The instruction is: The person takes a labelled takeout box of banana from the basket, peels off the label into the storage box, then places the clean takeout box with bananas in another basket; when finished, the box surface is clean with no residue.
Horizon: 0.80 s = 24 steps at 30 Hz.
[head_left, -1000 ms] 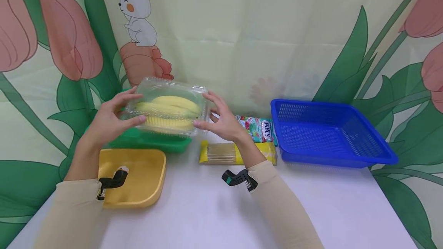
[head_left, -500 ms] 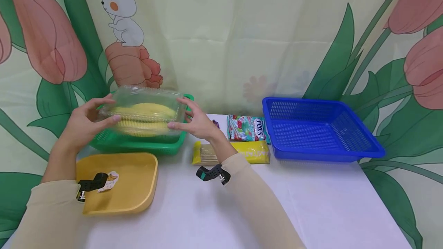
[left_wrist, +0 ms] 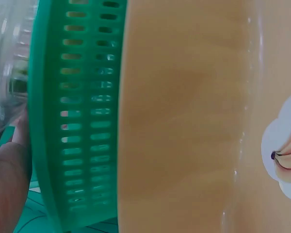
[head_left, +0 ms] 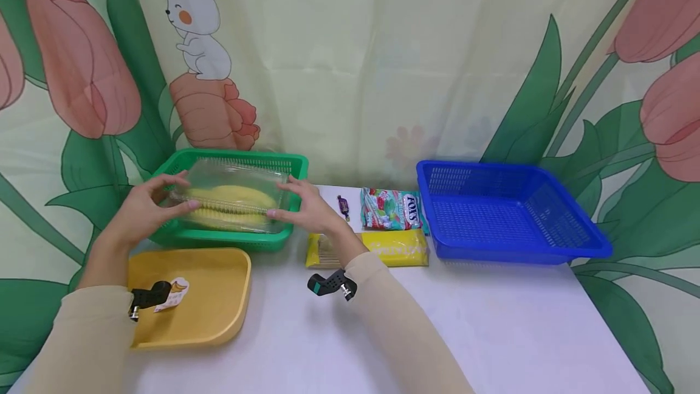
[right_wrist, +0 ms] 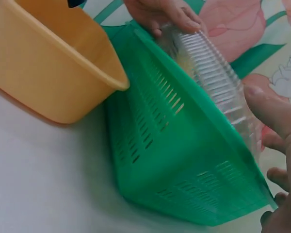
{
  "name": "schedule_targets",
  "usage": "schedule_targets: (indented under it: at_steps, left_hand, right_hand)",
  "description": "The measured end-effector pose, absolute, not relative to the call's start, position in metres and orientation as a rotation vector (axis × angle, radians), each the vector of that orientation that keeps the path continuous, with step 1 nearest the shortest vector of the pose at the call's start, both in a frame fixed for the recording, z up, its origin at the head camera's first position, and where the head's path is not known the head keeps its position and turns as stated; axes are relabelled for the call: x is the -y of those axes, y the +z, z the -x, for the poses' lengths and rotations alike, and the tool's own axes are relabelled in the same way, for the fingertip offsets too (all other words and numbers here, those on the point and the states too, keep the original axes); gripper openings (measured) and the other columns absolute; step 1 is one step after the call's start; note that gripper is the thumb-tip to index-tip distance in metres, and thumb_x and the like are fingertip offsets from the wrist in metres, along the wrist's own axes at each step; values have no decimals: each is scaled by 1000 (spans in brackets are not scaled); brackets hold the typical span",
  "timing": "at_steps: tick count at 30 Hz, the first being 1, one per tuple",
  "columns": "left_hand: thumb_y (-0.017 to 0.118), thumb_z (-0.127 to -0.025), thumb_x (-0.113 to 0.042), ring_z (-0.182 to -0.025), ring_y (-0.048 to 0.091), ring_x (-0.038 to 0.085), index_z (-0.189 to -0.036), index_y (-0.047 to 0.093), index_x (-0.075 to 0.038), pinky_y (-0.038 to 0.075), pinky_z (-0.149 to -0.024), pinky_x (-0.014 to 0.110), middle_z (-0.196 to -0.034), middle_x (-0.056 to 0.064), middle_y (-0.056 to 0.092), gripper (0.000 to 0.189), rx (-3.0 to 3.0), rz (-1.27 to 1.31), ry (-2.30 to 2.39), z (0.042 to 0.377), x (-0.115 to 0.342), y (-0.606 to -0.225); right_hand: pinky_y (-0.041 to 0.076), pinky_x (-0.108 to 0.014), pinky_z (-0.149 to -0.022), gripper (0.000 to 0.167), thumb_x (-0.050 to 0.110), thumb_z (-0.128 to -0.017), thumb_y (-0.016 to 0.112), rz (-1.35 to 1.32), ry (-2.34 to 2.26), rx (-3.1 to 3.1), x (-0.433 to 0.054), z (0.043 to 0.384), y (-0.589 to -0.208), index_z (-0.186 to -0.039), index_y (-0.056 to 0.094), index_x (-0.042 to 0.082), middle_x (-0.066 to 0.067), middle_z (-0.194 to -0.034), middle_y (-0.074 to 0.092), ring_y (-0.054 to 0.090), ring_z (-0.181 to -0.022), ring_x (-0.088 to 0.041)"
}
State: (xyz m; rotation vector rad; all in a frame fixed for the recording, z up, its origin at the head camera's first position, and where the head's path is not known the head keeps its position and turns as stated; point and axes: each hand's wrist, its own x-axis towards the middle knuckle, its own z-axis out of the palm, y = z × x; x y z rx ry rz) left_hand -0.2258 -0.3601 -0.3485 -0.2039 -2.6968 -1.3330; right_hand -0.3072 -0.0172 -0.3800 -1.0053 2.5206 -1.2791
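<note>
A clear plastic clamshell box (head_left: 240, 174) with yellow bananas (head_left: 243, 194) inside is down within the rim of the green basket (head_left: 219, 239), in the head view. My left hand (head_left: 149, 204) grips its left end, thumb in front and fingers behind. At the other end, my right hand (head_left: 306, 205) holds it the same way. The right wrist view shows the box's ridged edge (right_wrist: 216, 73) just above the basket rim, tilted. In the left wrist view part of the left hand (left_wrist: 9, 179) shows beside the box and the basket wall.
A yellow tub (head_left: 213, 297) with a banana sticker stands before the green basket. To the right lie a small purple-wrapped candy (head_left: 343, 207), a teal FOX'S bag (head_left: 389, 208) and a yellow packet (head_left: 394, 249). A blue basket (head_left: 514, 251) stands farther right.
Both hands have lowered the box of bananas from above the green basket down into its opening. The head view has shifted, and the purple candy now shows fully.
</note>
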Motion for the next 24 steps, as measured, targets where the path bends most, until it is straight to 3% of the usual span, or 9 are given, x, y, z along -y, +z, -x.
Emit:
schedule_targets:
  at_steps: [3,10,14,16,18,24]
  left_hand:
    - [73,-98,-29,-149,32,46,-136,51,-7,47,-84,4,-169,10,27,49,2721,190,-1347,227,360,-351]
    - [72,-98,-31,-141,41,46,-139,49,-5,48,-81,10,-168,16,27,53,2754,179,-1327,228,362,-354]
    - [67,-102,-31,-141,37,53,-144,46,-3,51,-102,37,-166,23,25,55,2793,231,-1284,230,361,-353]
    - [65,-103,-32,-141,34,57,-147,44,-2,45,-108,58,-165,26,24,57,2823,228,-1277,231,361,-353]
    - [66,-102,-33,-142,30,62,-148,43,-2,37,-109,70,-164,29,23,60,2853,223,-1258,232,361,-354]
    - [72,-97,-37,-143,28,59,-147,47,-2,32,-109,74,-159,31,29,66,2915,236,-1077,233,360,-353]
  right_hand:
    - [25,-62,-122,64,45,-95,70,967,-1252,-2562,18,305,-384,-151,53,19,-6,-172,19,11,-158,-32]
    - [28,-57,-122,58,50,-94,69,951,-1167,-2659,21,306,-385,-142,64,17,-5,-167,30,16,-155,-33]
    - [29,-54,-122,59,55,-90,73,992,-1059,-2773,23,306,-383,-136,68,18,-3,-162,42,25,-151,-34]
    - [26,-52,-123,62,56,-88,74,1035,-978,-2809,26,306,-383,-135,68,18,-3,-160,44,27,-151,-35]
    - [21,-49,-125,64,57,-88,74,1081,-887,-2827,27,306,-383,-137,67,16,-4,-161,44,29,-152,-34]
    - [15,-46,-126,69,60,-88,73,1080,-705,-2841,31,307,-374,-142,62,19,-4,-162,42,28,-153,-31]
